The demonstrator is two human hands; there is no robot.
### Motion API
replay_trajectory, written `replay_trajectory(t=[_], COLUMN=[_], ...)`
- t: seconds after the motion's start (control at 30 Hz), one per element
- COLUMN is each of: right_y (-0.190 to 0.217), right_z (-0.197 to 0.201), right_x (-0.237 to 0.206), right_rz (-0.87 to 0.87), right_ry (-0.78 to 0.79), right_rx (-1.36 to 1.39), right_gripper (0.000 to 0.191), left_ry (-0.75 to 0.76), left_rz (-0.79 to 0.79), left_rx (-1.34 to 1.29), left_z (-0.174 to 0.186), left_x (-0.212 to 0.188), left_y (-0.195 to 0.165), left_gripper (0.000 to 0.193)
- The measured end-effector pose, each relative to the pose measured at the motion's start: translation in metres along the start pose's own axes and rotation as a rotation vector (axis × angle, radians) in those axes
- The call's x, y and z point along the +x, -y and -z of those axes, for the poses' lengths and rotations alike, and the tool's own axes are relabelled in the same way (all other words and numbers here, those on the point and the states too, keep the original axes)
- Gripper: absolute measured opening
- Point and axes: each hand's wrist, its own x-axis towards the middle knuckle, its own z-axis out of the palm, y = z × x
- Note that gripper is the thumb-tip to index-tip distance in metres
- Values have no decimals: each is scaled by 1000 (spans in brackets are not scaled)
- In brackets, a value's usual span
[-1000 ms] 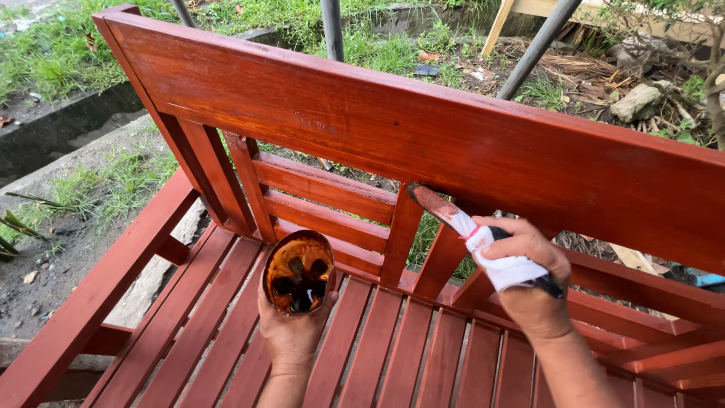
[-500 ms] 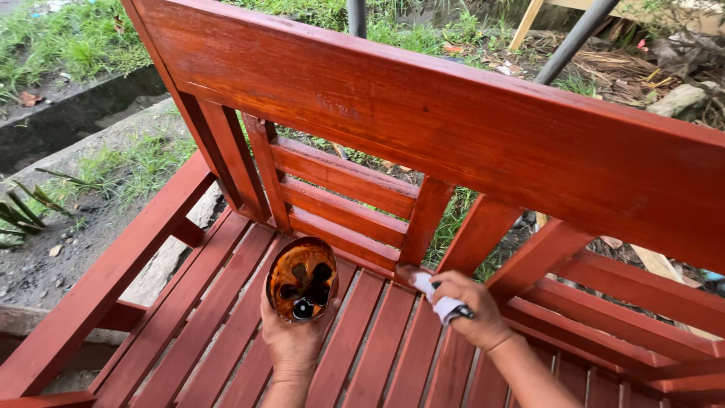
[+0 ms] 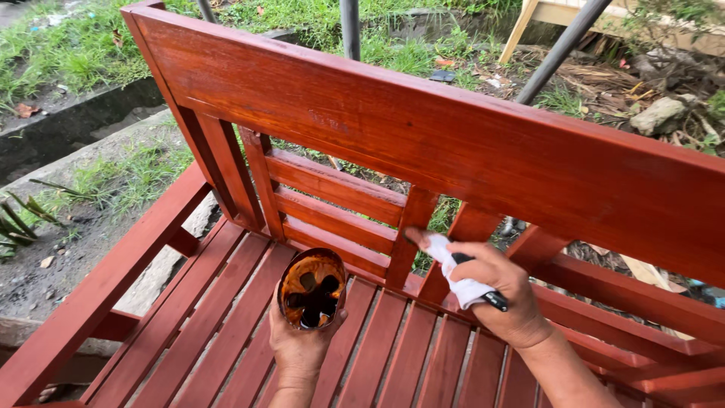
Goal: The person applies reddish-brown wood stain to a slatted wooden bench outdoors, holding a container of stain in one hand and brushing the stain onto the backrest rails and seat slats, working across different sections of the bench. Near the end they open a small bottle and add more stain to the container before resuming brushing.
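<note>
The brush (image 3: 445, 261), its handle wrapped in white cloth, is lying at lower centre of the frame, long axis slanting up-left, bristle tip touching the upright slat (image 3: 408, 234) of the red bench (image 3: 468, 143). The right hand (image 3: 498, 291) is grasping the handle, clenched around it. The left hand (image 3: 302, 347) is gripping the stain cup (image 3: 312, 289) just left of the brush, over the seat slats.

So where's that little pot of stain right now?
The pot of stain sits low in the middle of the head view, held in the left hand above the bench seat slats, just left of the right hand holding the cloth-wrapped brush.
</note>
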Motion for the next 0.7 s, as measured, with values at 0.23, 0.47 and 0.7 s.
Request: replay_trajectory(t=[0.23, 0.47, 0.7], right_y=[40, -13, -84], right_z=[62, 94, 4], right_x=[0, -35, -108], right_rz=[-32, -131, -257], right_ry=[-300, -169, 208], right_rx=[29, 250, -5], right_gripper=[22, 17, 20], left_ry=[182, 11, 48], left_rz=[393, -60, 9], left_rx=[-926, -30, -199], left_z=[-24, -42, -56], left_x=[-3, -30, -45], left_y=[-19, -29, -26], left_gripper=[83, 108, 105])
